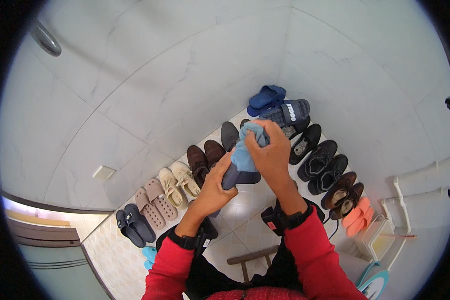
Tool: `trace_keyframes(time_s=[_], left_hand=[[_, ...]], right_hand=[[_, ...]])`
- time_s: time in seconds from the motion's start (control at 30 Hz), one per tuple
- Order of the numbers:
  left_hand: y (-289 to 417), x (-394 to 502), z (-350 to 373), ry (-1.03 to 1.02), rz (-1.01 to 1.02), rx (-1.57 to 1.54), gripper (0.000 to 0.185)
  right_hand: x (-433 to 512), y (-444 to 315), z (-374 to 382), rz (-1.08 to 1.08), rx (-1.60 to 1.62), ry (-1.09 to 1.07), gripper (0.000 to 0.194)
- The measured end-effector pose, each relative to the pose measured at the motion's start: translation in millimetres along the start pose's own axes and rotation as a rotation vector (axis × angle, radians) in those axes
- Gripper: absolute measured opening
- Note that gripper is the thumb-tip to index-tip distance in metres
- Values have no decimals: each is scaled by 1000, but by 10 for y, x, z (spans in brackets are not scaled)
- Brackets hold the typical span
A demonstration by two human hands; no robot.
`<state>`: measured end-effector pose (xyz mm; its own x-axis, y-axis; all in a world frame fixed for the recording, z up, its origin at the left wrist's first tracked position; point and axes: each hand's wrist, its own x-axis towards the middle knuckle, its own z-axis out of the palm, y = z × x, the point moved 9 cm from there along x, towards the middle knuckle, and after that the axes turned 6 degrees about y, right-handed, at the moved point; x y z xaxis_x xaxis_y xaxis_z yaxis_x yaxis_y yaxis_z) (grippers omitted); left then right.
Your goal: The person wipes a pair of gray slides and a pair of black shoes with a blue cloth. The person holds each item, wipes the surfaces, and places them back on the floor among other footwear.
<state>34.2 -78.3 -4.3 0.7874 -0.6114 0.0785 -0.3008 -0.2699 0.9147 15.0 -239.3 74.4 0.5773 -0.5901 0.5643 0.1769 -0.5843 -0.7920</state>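
Note:
My left hand (216,187) grips a dark blue slipper (243,178) in front of me, above the tiled floor. Bunched in my right hand (272,148) is a light blue cloth (244,155), which lies against the slipper and hides much of it. Beyond my hands stand grey shoes (229,135), partly covered by them. To the left of these are brown leather shoes (197,159), cream lace-up shoes (170,187), pinkish slippers with holes (155,213) and dark slippers (138,228).
Blue slippers (266,98) and a dark slide (294,112) lie in the wall corner. Black shoes (305,142), brown shoes (339,193) and orange slippers (358,217) line the right wall. White pipes (401,202) and a plastic container (377,238) are at right. A wooden stool (251,255) stands near my legs.

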Motion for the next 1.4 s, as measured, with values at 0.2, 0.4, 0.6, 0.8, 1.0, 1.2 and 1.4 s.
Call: trace_keyframes(time_s=[0.2, 0.4, 0.6, 0.8, 1.0, 1.2, 1.4], left_hand=[[156, -56, -36, -148, -35, -77, 89], [165, -231, -147, -294, -109, -263, 90], [25, -284, -290, -236, -181, -381, 87], [-78, -345, -366, -115, -362, -726, 89], [-200, -388, -306, 41, -563, -959, 82], [-123, -106, -143, 15, -439, -1276, 81], [-319, 29, -214, 220, -461, -1341, 65]], right_hand=[[150, 187, -201, 80, -66, 43, 18], [249, 430, -454, 197, -62, 131, 21], [213, 634, -325, 440, 245, 66, 23], [57, 664, -94, 696, 703, -74, 19], [93, 475, -45, 432, 439, -210, 19], [-214, 519, 194, 894, 880, -166, 22], [-141, 324, 138, 657, 837, -85, 28]])
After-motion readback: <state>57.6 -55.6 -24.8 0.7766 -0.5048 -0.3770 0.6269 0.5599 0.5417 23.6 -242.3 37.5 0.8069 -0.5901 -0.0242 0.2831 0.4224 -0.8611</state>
